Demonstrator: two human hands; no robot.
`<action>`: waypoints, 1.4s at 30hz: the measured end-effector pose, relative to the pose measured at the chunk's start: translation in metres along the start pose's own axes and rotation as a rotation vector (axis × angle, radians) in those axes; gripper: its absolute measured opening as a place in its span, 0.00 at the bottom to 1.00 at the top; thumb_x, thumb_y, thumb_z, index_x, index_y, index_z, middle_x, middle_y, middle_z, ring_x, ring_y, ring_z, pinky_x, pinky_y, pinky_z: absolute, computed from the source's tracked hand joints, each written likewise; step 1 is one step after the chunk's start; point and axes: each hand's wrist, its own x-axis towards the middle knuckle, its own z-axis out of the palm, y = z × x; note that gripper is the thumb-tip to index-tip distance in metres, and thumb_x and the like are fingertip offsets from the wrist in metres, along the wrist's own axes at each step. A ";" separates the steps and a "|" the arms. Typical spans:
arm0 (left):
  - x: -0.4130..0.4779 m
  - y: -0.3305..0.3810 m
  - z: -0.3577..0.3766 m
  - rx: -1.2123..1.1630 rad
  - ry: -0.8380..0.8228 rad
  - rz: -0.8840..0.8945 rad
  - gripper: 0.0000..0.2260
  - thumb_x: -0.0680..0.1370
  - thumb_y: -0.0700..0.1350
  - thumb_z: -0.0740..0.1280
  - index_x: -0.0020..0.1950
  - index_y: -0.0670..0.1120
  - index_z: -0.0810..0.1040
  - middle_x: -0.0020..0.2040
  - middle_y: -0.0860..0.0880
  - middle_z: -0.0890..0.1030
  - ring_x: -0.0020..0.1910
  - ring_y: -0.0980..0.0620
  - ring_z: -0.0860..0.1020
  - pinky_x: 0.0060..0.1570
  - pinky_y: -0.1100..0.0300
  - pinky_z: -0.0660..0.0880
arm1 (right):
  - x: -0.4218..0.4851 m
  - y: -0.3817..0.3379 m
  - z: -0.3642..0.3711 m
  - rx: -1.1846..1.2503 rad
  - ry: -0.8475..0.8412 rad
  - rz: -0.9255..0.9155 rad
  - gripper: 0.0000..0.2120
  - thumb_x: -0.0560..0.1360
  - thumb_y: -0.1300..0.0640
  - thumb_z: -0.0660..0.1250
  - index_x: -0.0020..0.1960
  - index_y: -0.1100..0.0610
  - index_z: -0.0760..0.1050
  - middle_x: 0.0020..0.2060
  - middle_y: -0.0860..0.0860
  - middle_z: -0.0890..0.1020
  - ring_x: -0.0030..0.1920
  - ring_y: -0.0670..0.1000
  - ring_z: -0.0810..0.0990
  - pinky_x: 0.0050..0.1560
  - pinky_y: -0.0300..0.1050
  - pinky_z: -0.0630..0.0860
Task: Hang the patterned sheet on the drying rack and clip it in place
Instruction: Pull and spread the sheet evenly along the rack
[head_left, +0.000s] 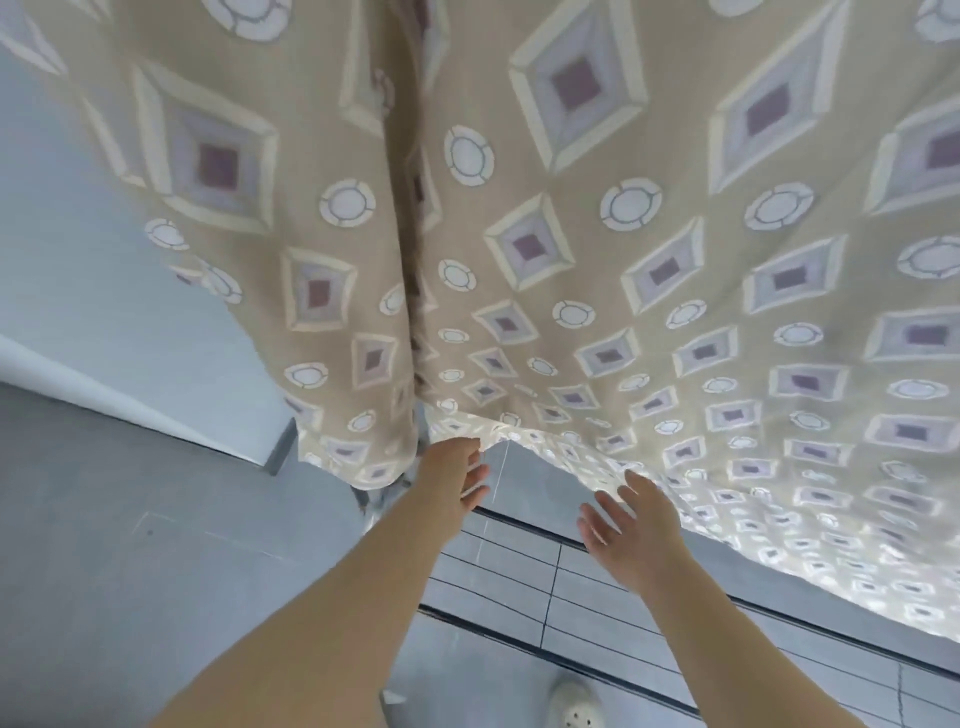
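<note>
Pinched between thumb and fingers of the left hand (457, 470) is the lower hem of the patterned sheet (649, 322), just left of centre in the lower part of the frame, where the edge is drawn up into a small peak. The right hand (631, 530) is spread wide and holds nothing; its fingertips are laid against or just beside the hem further to the right, and actual contact cannot be made out.

Most of the frame is filled by the sheet, which hangs down from beyond the top edge to just above the grey tiled floor (130, 545). Its long axis is taken to run vertically, from the unseen support above down to the hem, which slants from centre frame toward the lower right. A deep vertical fold is seen left of centre, dividing the cloth into a narrower left panel and a broad right one.

The hem is probably held so that the cloth can be pulled straight and the fold smoothed out, with the open hand placed to spread the fabric sideways. No rack bar and no clips are visible, so the clipping is judged not yet done. A pale shoe (574, 706) is seen at the bottom edge.
</note>
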 end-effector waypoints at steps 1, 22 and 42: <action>0.008 0.001 0.003 -0.004 0.016 -0.009 0.03 0.78 0.44 0.63 0.51 0.46 0.73 0.46 0.50 0.74 0.43 0.53 0.73 0.42 0.59 0.70 | 0.008 -0.004 0.000 0.031 0.032 -0.021 0.13 0.76 0.52 0.65 0.56 0.56 0.70 0.58 0.52 0.75 0.57 0.57 0.76 0.54 0.50 0.73; 0.096 -0.005 0.028 -0.167 -0.126 0.397 0.05 0.78 0.39 0.65 0.43 0.47 0.76 0.43 0.51 0.78 0.46 0.54 0.77 0.50 0.62 0.75 | 0.089 -0.042 -0.043 0.058 0.053 -0.344 0.07 0.78 0.59 0.63 0.43 0.50 0.73 0.40 0.44 0.75 0.40 0.43 0.73 0.55 0.41 0.67; 0.207 -0.062 0.036 -0.050 0.014 0.322 0.11 0.76 0.38 0.68 0.57 0.40 0.75 0.46 0.48 0.81 0.41 0.54 0.80 0.52 0.60 0.75 | 0.206 -0.012 -0.087 -0.091 0.179 -0.272 0.04 0.77 0.54 0.66 0.44 0.51 0.73 0.41 0.44 0.76 0.42 0.43 0.73 0.55 0.41 0.67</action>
